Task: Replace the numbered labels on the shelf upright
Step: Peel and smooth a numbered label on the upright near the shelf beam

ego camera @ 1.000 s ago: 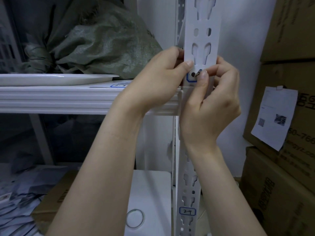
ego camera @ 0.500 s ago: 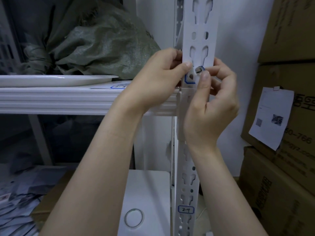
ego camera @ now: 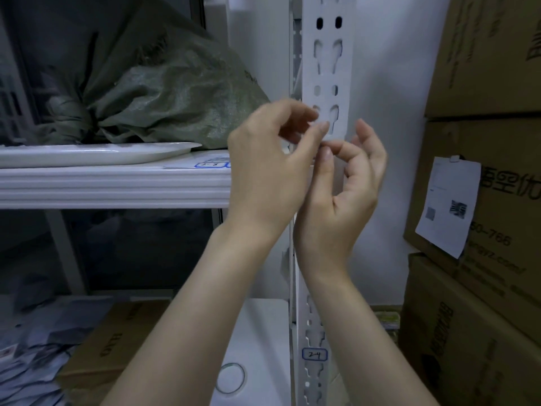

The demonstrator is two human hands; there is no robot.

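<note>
The white slotted shelf upright (ego camera: 328, 68) runs top to bottom in the middle of the view. My hands meet in front of it at shelf level. My right hand (ego camera: 342, 200) pinches a small pale peeled label (ego camera: 333, 137) between thumb and forefinger, its other fingers loosely spread. My left hand (ego camera: 266, 168) is curled beside it, thumb tip touching the same piece. The spot behind my fingers is hidden. Lower on the upright a blue-bordered label reading 2-4 (ego camera: 314, 354) is stuck. Another blue-bordered label (ego camera: 212, 164) lies on the shelf edge.
The white shelf (ego camera: 111, 186) carries a white plate (ego camera: 96, 153) and a green woven sack (ego camera: 175, 92). Stacked cardboard boxes (ego camera: 491, 68) with a paper slip (ego camera: 448, 206) stand at right. Below, a tape roll (ego camera: 231, 376) lies on a white box, next to a brown carton (ego camera: 114, 347).
The blue-bordered label that my right hand was peeling is off the upright. Both hands have drawn slightly back from the post, and my right fingers have opened out.
</note>
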